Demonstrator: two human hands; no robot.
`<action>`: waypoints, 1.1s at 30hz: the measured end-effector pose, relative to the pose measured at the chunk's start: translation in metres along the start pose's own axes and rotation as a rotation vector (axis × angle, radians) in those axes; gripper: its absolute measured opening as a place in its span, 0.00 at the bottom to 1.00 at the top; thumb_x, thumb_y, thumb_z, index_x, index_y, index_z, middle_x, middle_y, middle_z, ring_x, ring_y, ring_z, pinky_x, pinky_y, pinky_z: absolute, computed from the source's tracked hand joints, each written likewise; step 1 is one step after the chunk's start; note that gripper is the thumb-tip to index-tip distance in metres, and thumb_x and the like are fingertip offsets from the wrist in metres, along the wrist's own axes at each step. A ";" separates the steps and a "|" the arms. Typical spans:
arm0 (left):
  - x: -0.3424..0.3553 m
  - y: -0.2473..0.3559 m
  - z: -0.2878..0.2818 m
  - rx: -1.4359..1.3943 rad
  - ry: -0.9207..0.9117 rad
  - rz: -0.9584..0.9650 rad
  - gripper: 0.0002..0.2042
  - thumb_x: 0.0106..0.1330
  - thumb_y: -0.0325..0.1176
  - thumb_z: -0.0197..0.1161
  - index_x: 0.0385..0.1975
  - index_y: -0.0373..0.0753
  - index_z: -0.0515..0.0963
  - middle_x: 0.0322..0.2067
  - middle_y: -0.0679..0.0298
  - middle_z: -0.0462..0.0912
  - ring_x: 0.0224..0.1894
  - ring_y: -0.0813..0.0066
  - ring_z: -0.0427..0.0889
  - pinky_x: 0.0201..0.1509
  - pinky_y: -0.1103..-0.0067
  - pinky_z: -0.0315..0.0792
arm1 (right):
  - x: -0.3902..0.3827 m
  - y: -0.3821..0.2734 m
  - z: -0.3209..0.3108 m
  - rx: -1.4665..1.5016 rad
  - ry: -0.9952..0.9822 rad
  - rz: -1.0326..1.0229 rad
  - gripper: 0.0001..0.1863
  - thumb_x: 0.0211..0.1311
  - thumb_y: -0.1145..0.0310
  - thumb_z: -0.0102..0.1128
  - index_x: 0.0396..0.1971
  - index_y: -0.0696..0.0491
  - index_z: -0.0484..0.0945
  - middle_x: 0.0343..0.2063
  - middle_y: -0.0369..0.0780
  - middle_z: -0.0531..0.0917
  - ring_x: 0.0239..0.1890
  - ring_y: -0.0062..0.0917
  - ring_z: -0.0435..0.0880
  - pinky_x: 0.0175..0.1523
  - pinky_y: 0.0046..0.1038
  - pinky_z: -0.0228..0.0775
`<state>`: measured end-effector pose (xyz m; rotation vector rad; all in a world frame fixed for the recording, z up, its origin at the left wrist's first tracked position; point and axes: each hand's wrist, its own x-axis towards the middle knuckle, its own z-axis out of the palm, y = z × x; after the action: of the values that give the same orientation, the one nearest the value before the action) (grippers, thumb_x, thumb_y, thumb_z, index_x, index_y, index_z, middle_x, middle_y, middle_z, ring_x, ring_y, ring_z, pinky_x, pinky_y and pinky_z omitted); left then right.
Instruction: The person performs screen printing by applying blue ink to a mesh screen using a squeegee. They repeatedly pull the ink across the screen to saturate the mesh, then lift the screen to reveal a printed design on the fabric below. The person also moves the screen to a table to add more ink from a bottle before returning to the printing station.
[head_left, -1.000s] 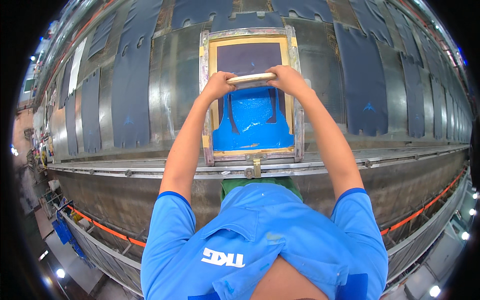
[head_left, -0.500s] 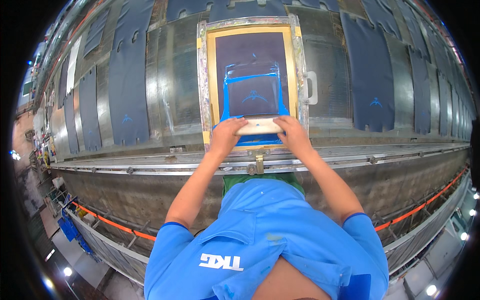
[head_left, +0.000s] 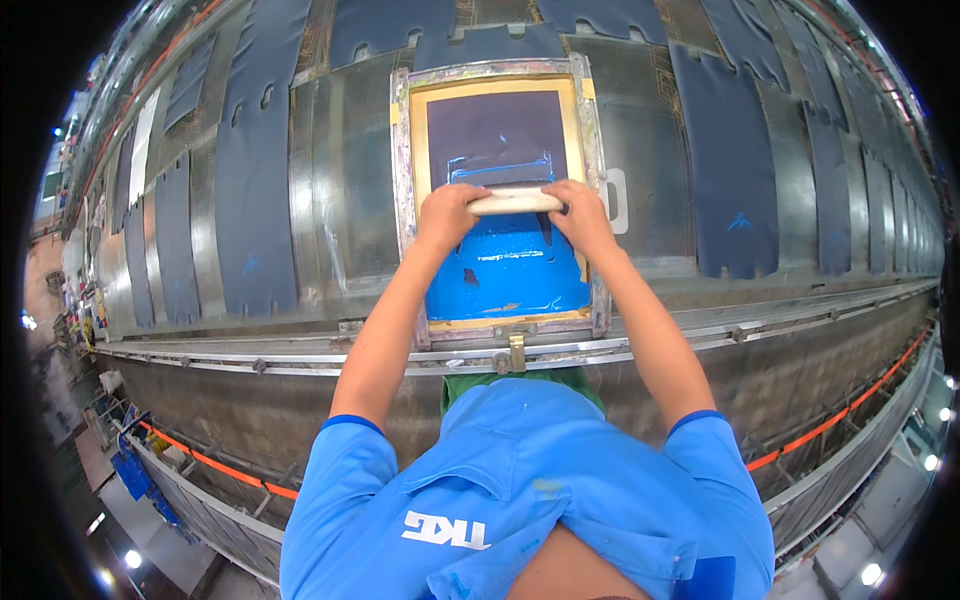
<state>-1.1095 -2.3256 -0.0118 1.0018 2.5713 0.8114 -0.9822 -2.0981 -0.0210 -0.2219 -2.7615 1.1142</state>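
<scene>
Squeegee (head_left: pixel 515 202) with a pale handle lies crosswise over the middle of the screen, and from my remote seat I see it grasped at both ends: the left hand (head_left: pixel 449 214) wraps one, the right hand (head_left: pixel 582 212) the other. Its blade is hidden under the handle, so I cannot tell whether the edge touches the mesh.

Nearest me is the blue work shirt (head_left: pixel 540 450), then the metal rail (head_left: pixel 280 366) along the counter, with a brass-coloured clamp (head_left: pixel 517 352) at the near end of the screen frame (head_left: pixel 402 150). Inside it, wet blue ink (head_left: pixel 510 285) spreads over the near part, with a small dark patch left of centre. For a clean stroke, I would press equally with both hands, hold one steady tilt, and carry the ink across the full width without pausing.

Beyond the squeegee, thin blue lines mark the dark far part of the mesh. Outside the frame, a navy cut panel (head_left: pixel 258 200) lies to the left and a navy notched panel (head_left: pixel 725 180) to the right, each bearing a small blue motif, with more panels farther off
</scene>
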 end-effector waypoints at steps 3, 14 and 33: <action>-0.047 0.011 0.011 0.005 -0.044 0.013 0.20 0.46 0.23 0.69 0.42 0.47 0.86 0.45 0.62 0.86 0.47 0.59 0.83 0.53 0.69 0.77 | -0.056 -0.009 0.010 0.033 -0.020 0.036 0.21 0.45 0.77 0.68 0.44 0.54 0.83 0.45 0.44 0.82 0.52 0.40 0.78 0.58 0.37 0.71; -0.150 0.039 0.028 -0.056 0.093 0.068 0.21 0.45 0.18 0.64 0.42 0.40 0.84 0.46 0.60 0.85 0.51 0.60 0.82 0.57 0.69 0.75 | -0.071 0.040 -0.025 0.358 0.229 0.366 0.29 0.51 0.55 0.75 0.50 0.54 0.81 0.42 0.45 0.78 0.42 0.32 0.77 0.51 0.34 0.71; -0.220 -0.029 -0.043 -0.126 0.181 0.014 0.27 0.45 0.15 0.62 0.50 0.41 0.80 0.54 0.61 0.81 0.60 0.58 0.76 0.64 0.68 0.70 | 0.059 -0.026 0.050 0.298 0.519 0.376 0.11 0.64 0.61 0.61 0.42 0.49 0.84 0.37 0.43 0.87 0.41 0.33 0.85 0.50 0.33 0.72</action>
<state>-0.9835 -2.5119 0.0149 0.9498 2.6237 1.0999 -1.0522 -2.1386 -0.0333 -0.8777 -2.1167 1.3043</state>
